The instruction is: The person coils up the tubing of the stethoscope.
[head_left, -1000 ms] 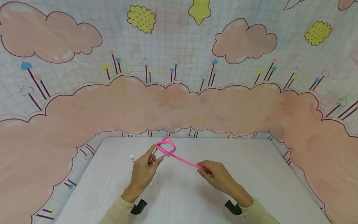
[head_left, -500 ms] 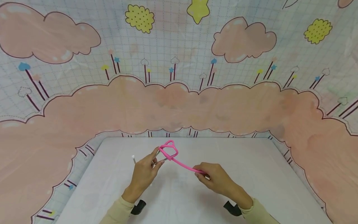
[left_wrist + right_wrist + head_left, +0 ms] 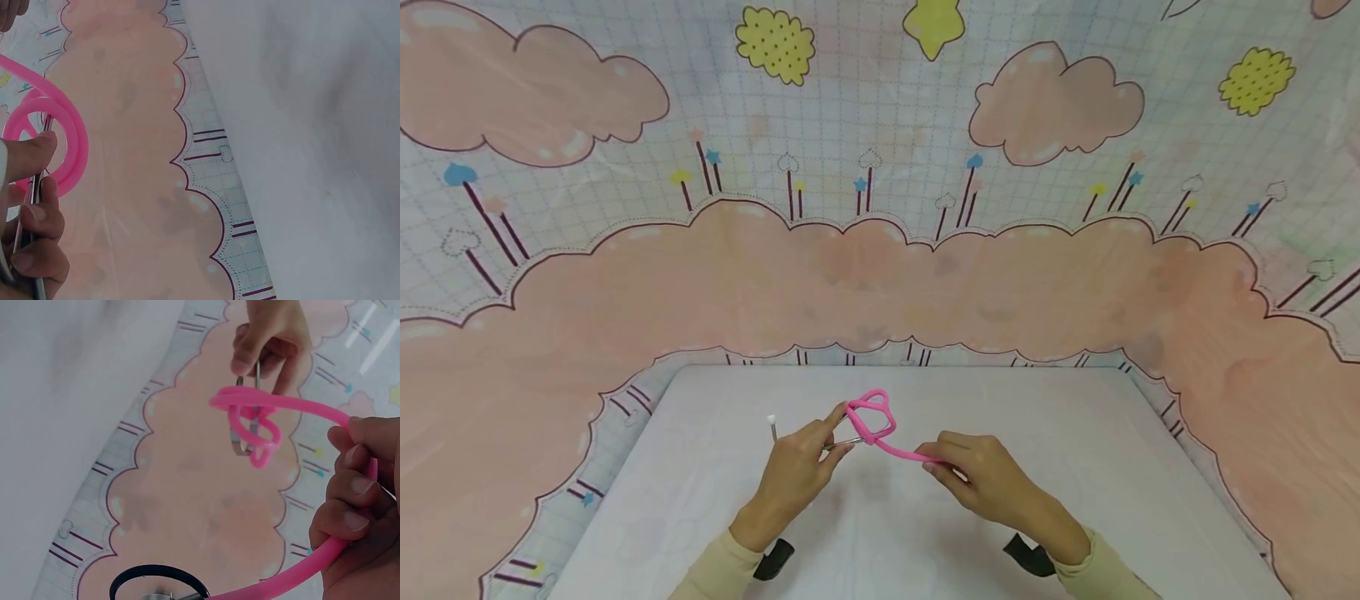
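A stethoscope with pink tubing (image 3: 887, 412) is held between both hands over the white table. My left hand (image 3: 796, 467) grips its metal ear tubes (image 3: 257, 374), and a white ear tip (image 3: 772, 422) sticks up beyond the knuckles. Loops of the tubing wind round the metal just past the left fingertips. From those loops a curved stretch of tube runs to my right hand (image 3: 981, 473), whose fingers curl round it. In the right wrist view the tube continues below that hand to the chest piece (image 3: 156, 596), with its black rim, at the bottom edge.
The white table (image 3: 880, 533) spreads under both hands. Behind it hangs a cloth (image 3: 985, 292) printed with clouds and stars. A black piece sits beneath each wrist, one at the left (image 3: 773, 560) and one at the right (image 3: 1030, 557).
My left hand has moved right and slightly down with the looped tubing, nearer my right hand. The tube between them is shorter and more bent. My right hand has barely shifted.
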A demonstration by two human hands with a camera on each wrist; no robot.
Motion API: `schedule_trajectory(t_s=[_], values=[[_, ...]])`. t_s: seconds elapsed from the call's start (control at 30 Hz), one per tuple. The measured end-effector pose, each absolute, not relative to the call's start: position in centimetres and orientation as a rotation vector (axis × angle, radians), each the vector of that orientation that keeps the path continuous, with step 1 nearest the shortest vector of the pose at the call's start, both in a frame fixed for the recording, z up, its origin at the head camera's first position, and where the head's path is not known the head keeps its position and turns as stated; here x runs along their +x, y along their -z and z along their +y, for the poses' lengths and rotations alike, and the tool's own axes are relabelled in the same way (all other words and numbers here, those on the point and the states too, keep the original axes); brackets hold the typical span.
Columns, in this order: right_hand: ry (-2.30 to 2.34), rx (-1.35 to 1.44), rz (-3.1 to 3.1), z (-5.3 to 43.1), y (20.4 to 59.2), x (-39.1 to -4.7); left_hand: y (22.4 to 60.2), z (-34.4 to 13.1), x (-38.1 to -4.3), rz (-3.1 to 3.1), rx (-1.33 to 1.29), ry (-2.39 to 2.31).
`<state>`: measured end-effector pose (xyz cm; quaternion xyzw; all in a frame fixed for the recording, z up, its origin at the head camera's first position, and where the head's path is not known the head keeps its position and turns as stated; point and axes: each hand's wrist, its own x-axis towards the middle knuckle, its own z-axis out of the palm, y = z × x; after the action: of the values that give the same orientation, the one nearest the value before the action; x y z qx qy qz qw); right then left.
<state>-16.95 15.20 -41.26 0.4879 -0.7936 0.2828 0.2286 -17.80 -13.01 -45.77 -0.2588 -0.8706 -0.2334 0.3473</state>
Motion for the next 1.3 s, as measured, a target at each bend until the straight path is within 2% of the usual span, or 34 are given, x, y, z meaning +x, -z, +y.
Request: schedule_trajectory(t_s=[0.87, 1.3], values=[[-0.731, 1.302, -2.112, 14.9, 39.0, -18.9, 45.2, -11.4, -16.7, -2.359, -1.001, 0.642], [-0.744, 1.297, -2.149, 14.9, 39.2, -19.9, 45.1, -10.8, -16.1, -2.297, -1.154, 0.682]])
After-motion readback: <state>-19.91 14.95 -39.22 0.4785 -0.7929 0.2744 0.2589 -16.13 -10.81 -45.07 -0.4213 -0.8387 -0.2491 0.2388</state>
